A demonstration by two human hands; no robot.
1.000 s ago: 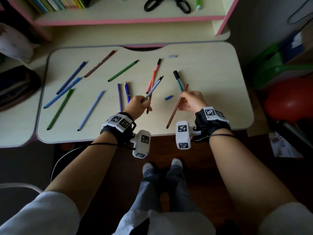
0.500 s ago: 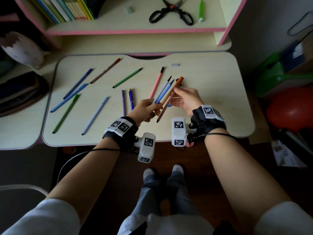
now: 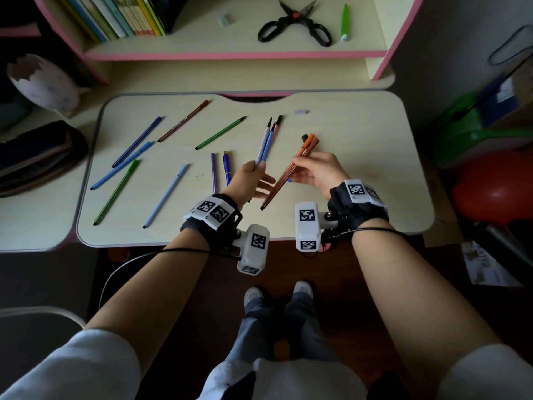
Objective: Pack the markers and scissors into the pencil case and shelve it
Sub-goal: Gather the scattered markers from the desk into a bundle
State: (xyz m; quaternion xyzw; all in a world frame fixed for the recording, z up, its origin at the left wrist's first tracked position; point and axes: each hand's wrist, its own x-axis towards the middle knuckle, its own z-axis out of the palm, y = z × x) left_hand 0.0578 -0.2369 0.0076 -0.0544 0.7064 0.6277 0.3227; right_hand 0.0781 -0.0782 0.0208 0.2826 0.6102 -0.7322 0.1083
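Observation:
My left hand (image 3: 251, 178) pinches a small bunch of markers (image 3: 267, 142), grey, blue and pink, their tips pointing away. To its right my right hand (image 3: 318, 171) grips an orange and a brown marker (image 3: 291, 168) with a dark one behind, held slanted above the desk (image 3: 360, 134). Several loose markers lie on the desk's left half, among them a green marker (image 3: 221, 133) and a light blue marker (image 3: 166, 196). The black scissors (image 3: 294, 23) lie on the shelf above. The dark pencil case (image 3: 37, 160) sits open at the far left.
A green pen (image 3: 344, 22) lies right of the scissors, books (image 3: 121, 15) stand at the shelf's left. A small grey eraser (image 3: 300, 112) rests near the desk's back edge. A white eggshell-shaped holder (image 3: 43, 82) stands at the left, a red ball (image 3: 496, 186) at the right.
Both hands have lifted markers off the desk and moved slightly apart. The left hand's bunch now stands clear of the right hand's orange and brown markers.

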